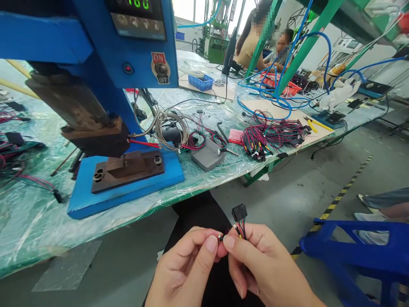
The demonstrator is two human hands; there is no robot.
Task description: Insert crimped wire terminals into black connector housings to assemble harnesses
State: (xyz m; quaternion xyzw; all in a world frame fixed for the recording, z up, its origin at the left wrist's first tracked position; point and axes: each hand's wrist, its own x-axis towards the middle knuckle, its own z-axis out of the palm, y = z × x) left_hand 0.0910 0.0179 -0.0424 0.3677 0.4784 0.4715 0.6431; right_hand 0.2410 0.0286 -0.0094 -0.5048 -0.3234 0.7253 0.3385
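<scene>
Blue press [107, 55]: left, on the table [41, 221].
Left hand [188, 264]: near, fingertips closed on a small dark part [220, 238] between both hands.
Right hand [265, 256]: near right, clamped on wires [244, 229] below a black connector [239, 212].
Blue stool [361, 256]: right, near.

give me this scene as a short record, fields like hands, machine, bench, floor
left hand: thumb and forefinger pinching a small dark piece
right hand: holding thin coloured wires, thumb tip close to the small dark piece
connector: black connector on the wires, above the right hand
machine: blue press, green digits cut off by the picture's top edge
bench: green-topped table with a wire bundle and blue basket
floor: blue stool, at right
</scene>
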